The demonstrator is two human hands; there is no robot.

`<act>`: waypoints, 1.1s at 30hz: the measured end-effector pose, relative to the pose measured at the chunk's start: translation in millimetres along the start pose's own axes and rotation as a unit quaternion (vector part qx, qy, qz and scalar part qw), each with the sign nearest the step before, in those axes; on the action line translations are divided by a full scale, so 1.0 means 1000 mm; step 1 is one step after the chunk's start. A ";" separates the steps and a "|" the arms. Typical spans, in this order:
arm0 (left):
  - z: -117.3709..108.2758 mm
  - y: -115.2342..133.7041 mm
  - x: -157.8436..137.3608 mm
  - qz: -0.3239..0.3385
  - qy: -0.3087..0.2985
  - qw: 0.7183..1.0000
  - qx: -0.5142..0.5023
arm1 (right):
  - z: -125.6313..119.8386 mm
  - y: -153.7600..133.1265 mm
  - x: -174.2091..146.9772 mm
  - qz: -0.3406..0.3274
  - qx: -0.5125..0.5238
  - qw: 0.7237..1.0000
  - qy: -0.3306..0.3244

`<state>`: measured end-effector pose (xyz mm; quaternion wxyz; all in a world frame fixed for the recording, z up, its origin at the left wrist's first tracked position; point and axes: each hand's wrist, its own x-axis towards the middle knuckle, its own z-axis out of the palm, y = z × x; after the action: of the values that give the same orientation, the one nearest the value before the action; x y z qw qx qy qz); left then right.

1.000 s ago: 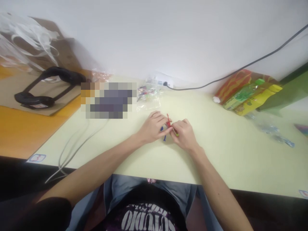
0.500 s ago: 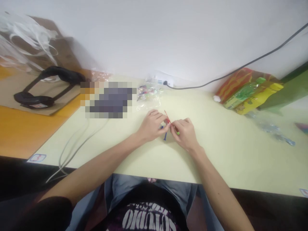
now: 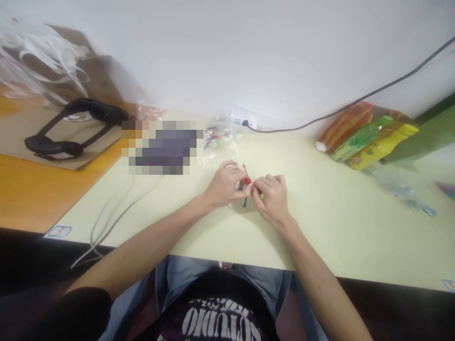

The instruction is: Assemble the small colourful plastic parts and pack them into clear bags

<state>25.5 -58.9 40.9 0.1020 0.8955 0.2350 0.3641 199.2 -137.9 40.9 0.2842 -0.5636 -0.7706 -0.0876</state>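
Above the pale-yellow tabletop (image 3: pixel 320 222), the left hand (image 3: pixel 227 184) is pinching a slender red plastic piece (image 3: pixel 248 179) between thumb and fingers, while the right hand (image 3: pixel 272 196) is nipping its near end, presumably because so small a part needs bracing from both sides. A blue piece (image 3: pixel 245 202) is protruding below the left thumb; its attachment is remaining unclear.

Left-corner counter sticker (image 3: pixel 59 231): numeral "3" | my black shirt (image 3: pixel 216 289): white capitals (image 3: pixel 216 324), apparently "STUDIO" | right-corner sticker (image 3: pixel 450 284), cropped, and bottle label (image 3: pixel 343 152): illegible to me.
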 end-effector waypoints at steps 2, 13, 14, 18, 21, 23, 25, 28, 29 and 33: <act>0.000 0.000 0.001 -0.003 0.002 1.000 0.002 | 0.000 -0.005 0.000 0.010 0.000 1.000 0.006; 0.003 0.000 -0.006 0.041 0.041 0.998 0.040 | -0.006 0.032 -0.004 0.185 0.003 0.979 0.085; 0.004 0.000 -0.006 0.034 0.037 0.998 0.037 | -0.006 0.037 -0.005 0.188 0.012 0.979 0.076; 0.010 -0.003 -0.006 0.001 0.001 1.000 0.027 | 0.000 0.037 -0.007 0.174 0.040 0.983 0.037; 0.011 -0.007 -0.006 -0.008 -0.002 1.000 0.019 | 0.008 0.033 -0.006 0.158 0.038 0.987 0.015; 0.011 -0.009 -0.007 -0.008 0.003 1.000 0.017 | 0.012 0.032 -0.006 0.149 0.039 0.988 0.005; 0.010 -0.009 -0.007 -0.006 0.005 1.000 0.018 | 0.013 0.033 -0.006 0.150 0.041 0.988 0.004; 0.009 -0.008 -0.007 -0.002 0.002 1.000 0.010 | 0.013 0.036 -0.007 0.173 0.054 0.983 0.016; 0.010 -0.007 -0.007 -0.003 0.002 1.000 0.004 | 0.012 0.036 -0.007 0.183 0.063 0.981 0.020; 0.010 -0.005 -0.007 -0.008 -0.003 1.000 -0.009 | 0.008 0.037 -0.008 0.217 0.099 0.971 0.034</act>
<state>26.1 -57.7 27.9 0.1136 0.8936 0.2390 0.3625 231.9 -127.7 23.7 0.3768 -0.6832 -0.6247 0.0334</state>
